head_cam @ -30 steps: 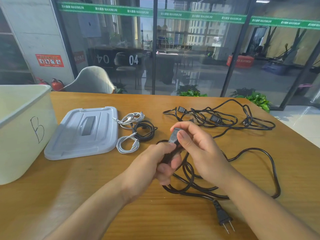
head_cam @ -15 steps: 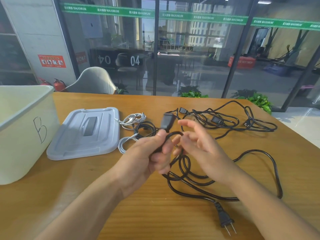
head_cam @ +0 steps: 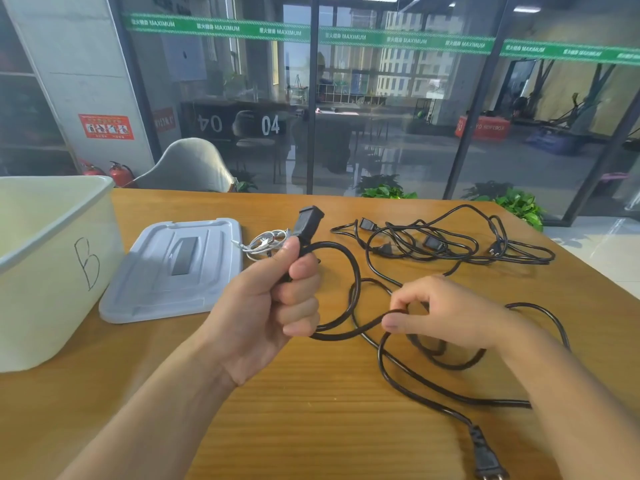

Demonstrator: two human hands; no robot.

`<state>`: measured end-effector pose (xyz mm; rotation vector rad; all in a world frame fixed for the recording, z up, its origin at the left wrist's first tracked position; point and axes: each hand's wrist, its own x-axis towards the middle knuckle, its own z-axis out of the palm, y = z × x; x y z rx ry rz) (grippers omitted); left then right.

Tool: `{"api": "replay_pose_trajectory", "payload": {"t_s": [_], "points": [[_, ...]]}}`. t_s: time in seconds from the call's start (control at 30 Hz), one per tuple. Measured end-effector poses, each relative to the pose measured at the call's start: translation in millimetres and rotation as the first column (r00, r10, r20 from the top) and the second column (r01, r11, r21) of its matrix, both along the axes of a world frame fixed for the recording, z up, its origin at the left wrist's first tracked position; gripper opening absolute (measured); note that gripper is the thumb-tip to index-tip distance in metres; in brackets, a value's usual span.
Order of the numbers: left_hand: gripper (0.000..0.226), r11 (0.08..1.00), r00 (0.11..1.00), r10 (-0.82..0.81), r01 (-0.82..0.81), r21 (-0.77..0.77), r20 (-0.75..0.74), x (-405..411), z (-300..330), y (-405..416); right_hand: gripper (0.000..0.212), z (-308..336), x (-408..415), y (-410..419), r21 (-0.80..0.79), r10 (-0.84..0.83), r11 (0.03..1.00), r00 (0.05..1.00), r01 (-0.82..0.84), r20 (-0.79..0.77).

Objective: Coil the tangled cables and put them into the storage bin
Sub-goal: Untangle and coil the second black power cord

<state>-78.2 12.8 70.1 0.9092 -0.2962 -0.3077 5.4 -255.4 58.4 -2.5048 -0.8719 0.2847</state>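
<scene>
The left hand (head_cam: 273, 306) grips the glossy black power cable (head_cam: 349, 271) in a fist, now lifted with a fresh loop, while the right hand (head_cam: 446, 317) pinches its slack above the wood-grain counter (head_cam: 311, 410), the cream bin (head_cam: 52, 258) far left.

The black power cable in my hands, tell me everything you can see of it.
The black power cable is thick, round and rubbery-looking. Its blocky socket end sticks up above the left hand, which grips the cord just below it. From there the cord arcs into one loop, and the right hand pinches it further along. The rest lies in loose curves on the wooden table, ending in a pronged plug near the front edge.
</scene>
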Motion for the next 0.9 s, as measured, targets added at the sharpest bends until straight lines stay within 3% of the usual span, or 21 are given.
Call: {"api": "replay_pose_trajectory", "payload": {"t_s": [0.13,0.23,0.3,0.4,0.5,0.7,0.8,0.9], "points": [[0.038,1.0,1.0,-0.006,0.006,0.015,0.007,-2.7,6.4,11.0,0.075,0.9,12.8,-24.5,-0.002,-0.167,0.986,0.986,0.167,0.02],[0.038,0.997,1.0,-0.031,0.03,0.075,0.002,-4.3,7.5,12.1,0.049,-2.1,17.3,-35.0,-0.004,-0.228,0.973,0.973,0.229,0.042],[0.037,0.992,0.999,-0.033,0.033,0.12,-0.003,-4.7,6.1,7.6,0.032,-4.4,13.7,-28.3,0.028,-0.185,0.983,0.982,0.184,0.03],[0.037,0.989,1.0,-0.025,0.027,0.148,-0.013,-4.1,3.7,4.0,0.049,-2.3,2.7,-10.7,0.142,-0.019,0.989,0.997,0.03,-0.081],[0.039,0.987,1.0,-0.013,0.015,0.16,-0.014,-2.9,2.7,5.4,0.039,4.4,-8.2,-2.4,0.179,0.162,0.974,0.978,-0.138,-0.128],[0.039,0.983,1.0,-0.012,0.016,0.182,-0.021,-2.1,1.2,3.9,0.021,-0.1,-20.6,11.9,0.01,0.212,0.976,0.964,-0.216,0.159],[0.038,0.982,1.0,-0.013,0.016,0.187,-0.018,-2.7,2.1,6.4,0.017,0.8,-23.6,16.4,0.04,0.225,0.974,0.974,-0.224,-0.023],[0.039,0.973,0.997,-0.073,0.071,0.218,0.0,-5.0,2.6,7.2,0.02,-0.2,-18.1,10.6,0.216,0.244,0.957,0.937,-0.192,-0.25]]}}
